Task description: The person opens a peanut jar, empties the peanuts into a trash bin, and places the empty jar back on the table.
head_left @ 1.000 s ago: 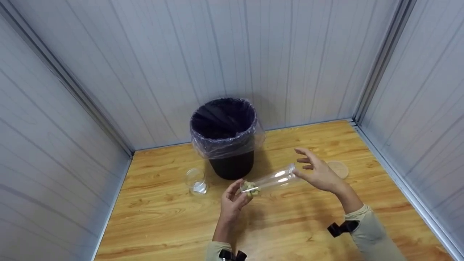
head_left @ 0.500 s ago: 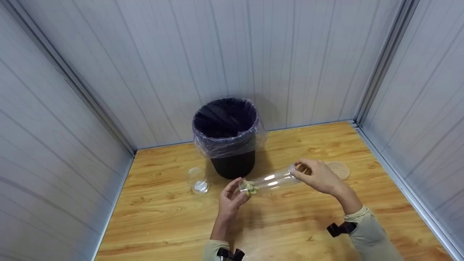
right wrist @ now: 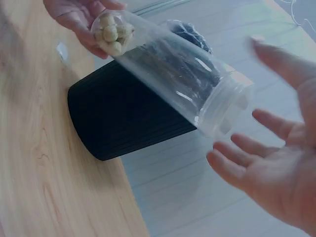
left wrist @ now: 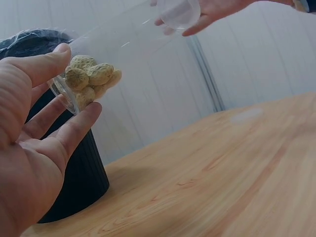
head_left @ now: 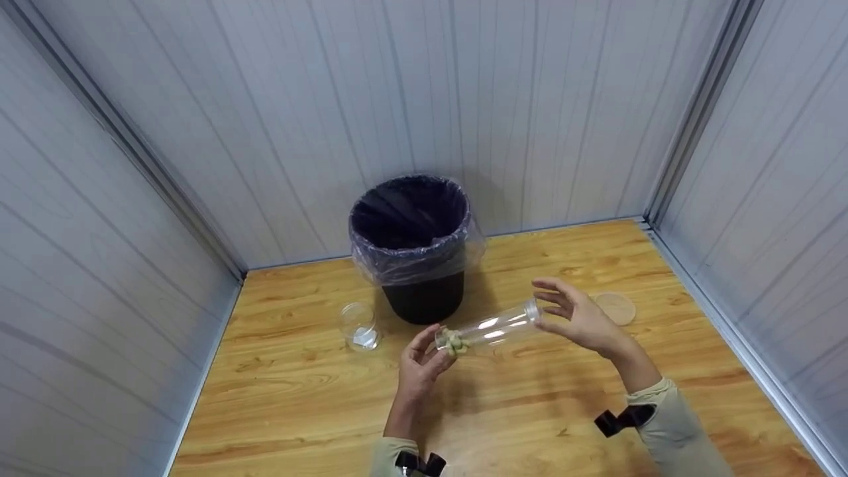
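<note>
Unshelled peanuts lie together at the bottom end of a clear, tall plastic jar. The jar is held tilted above the table, its threaded mouth uncapped and facing right. My left hand grips the jar's base between thumb and fingers, as the left wrist view also shows. Beside the mouth, my right hand has its thumb and fingers spread apart. In the right wrist view that hand's palm faces the mouth, with no object in it.
Behind the jar stands a black bin lined with a purplish plastic bag. A clear round container with something white at its bottom is left of the bin. A pale round disc lies on the wooden table. Panel walls enclose three sides.
Half a second ago the right thumb and fingers were drawn together at the jar's mouth; now they are spread again. The left hand keeps its grip on the jar with little movement.
</note>
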The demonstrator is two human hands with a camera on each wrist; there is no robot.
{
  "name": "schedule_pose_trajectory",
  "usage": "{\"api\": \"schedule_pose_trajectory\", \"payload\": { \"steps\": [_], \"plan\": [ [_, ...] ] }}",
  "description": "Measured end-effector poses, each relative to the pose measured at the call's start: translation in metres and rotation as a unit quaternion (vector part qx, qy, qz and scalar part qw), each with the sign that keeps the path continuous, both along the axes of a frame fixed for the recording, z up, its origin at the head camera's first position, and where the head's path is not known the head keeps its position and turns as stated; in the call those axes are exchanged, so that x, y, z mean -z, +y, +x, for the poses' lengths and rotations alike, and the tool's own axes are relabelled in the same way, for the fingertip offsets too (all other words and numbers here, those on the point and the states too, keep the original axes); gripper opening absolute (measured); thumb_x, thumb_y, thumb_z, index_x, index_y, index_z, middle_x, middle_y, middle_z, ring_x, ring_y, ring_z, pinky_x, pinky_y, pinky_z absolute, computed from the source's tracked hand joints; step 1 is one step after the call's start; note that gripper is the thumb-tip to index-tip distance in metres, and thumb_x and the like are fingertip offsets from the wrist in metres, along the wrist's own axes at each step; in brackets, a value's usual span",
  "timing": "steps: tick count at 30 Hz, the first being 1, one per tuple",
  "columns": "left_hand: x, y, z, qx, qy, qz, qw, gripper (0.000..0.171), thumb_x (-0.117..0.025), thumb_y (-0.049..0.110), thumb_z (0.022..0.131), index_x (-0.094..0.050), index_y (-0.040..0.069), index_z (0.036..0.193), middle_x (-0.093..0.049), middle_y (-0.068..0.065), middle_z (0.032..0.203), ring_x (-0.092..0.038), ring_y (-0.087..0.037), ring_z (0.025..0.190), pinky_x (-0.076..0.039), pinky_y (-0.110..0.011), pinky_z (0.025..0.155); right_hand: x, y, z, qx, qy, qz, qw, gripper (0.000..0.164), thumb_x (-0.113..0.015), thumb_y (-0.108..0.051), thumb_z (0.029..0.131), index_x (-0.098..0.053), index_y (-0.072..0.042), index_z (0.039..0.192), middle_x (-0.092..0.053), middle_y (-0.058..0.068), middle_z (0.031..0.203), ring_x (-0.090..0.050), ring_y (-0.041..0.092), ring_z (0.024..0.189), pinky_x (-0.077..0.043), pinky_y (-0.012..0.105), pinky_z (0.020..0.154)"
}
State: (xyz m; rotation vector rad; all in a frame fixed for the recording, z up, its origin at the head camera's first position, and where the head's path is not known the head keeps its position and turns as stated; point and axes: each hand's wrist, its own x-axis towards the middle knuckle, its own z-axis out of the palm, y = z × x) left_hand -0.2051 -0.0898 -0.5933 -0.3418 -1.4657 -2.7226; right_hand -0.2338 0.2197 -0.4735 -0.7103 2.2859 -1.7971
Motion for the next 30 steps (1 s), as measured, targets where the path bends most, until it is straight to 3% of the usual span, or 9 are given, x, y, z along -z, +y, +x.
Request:
{"api": "schedule_pose_trajectory", "payload": {
  "steps": [3,6,8,10,16,21,30],
  "plan": [
    [-0.001,-0.001,-0.001,-0.001,-0.004,-0.002,1.0000,0.052,-0.062,-0.014,0.084,-0.044,-0.013,0.133,-0.055,-0.015,0.129,-0.059,-0.030,0.111,-0.053,-0.044,0.088,0.001,-0.002,-0.001,0.070,-0.005,0.055,0.996,0.051,-0.059,-0.031,0.098,-0.046,-0.006,0.140,-0.046,0.019,0.139,-0.052,0.039,0.120,-0.049,0.050,0.094],
    [-0.002,-0.002,-0.002,0.001,-0.004,-0.008,1.0000,0.053,-0.062,-0.014,0.085,-0.042,-0.013,0.134,-0.056,-0.014,0.127,-0.059,-0.029,0.110,-0.053,-0.043,0.088,0.001,-0.004,-0.002,0.116,-0.020,0.111,0.987,0.051,-0.049,-0.046,0.100,-0.055,-0.007,0.133,-0.062,0.016,0.117,-0.065,0.033,0.089,-0.057,0.042,0.071],
    [-0.001,-0.003,-0.002,0.000,-0.003,-0.011,0.9999,0.053,-0.061,-0.013,0.086,-0.041,-0.014,0.135,-0.056,-0.013,0.127,-0.059,-0.029,0.110,-0.053,-0.042,0.088,0.001,-0.005,-0.001,0.114,-0.036,0.121,0.985,0.053,-0.047,-0.049,0.100,-0.059,-0.005,0.128,-0.066,0.015,0.103,-0.065,0.030,0.072,-0.057,0.041,0.061],
    [-0.001,-0.003,-0.002,-0.002,-0.003,-0.015,0.9999,0.053,-0.061,-0.013,0.086,-0.040,-0.015,0.135,-0.056,-0.012,0.127,-0.059,-0.029,0.111,-0.053,-0.042,0.088,0.000,-0.006,-0.001,0.098,-0.047,0.120,0.987,0.052,-0.052,-0.048,0.098,-0.061,-0.005,0.126,-0.067,0.013,0.096,-0.064,0.029,0.067,-0.056,0.041,0.058],
    [-0.002,-0.003,-0.001,-0.002,0.001,-0.015,0.9999,0.055,-0.061,-0.013,0.086,-0.038,-0.016,0.135,-0.055,-0.012,0.128,-0.058,-0.030,0.112,-0.053,-0.042,0.088,0.003,-0.001,0.000,0.025,-0.027,0.048,0.998,0.048,-0.072,-0.021,0.089,-0.056,-0.004,0.131,-0.060,0.017,0.113,-0.061,0.032,0.092,-0.057,0.040,0.072],
    [-0.003,-0.004,-0.001,-0.003,0.006,-0.015,0.9999,0.053,-0.061,-0.014,0.085,-0.041,-0.016,0.134,-0.055,-0.013,0.126,-0.060,-0.029,0.109,-0.054,-0.042,0.087,0.008,0.002,0.000,-0.024,0.011,-0.003,1.000,0.051,-0.075,-0.006,0.085,-0.054,0.000,0.131,-0.055,0.022,0.117,-0.057,0.037,0.103,-0.054,0.038,0.084],
    [0.000,-0.001,0.001,0.001,0.004,-0.018,0.9998,0.052,-0.060,-0.013,0.087,-0.040,-0.016,0.134,-0.055,-0.015,0.126,-0.060,-0.030,0.109,-0.053,-0.043,0.088,0.019,0.009,0.004,-0.017,0.024,-0.033,0.999,0.053,-0.072,-0.001,0.086,-0.052,0.000,0.135,-0.052,0.024,0.123,-0.054,0.037,0.106,-0.053,0.035,0.087]
  ]
}}
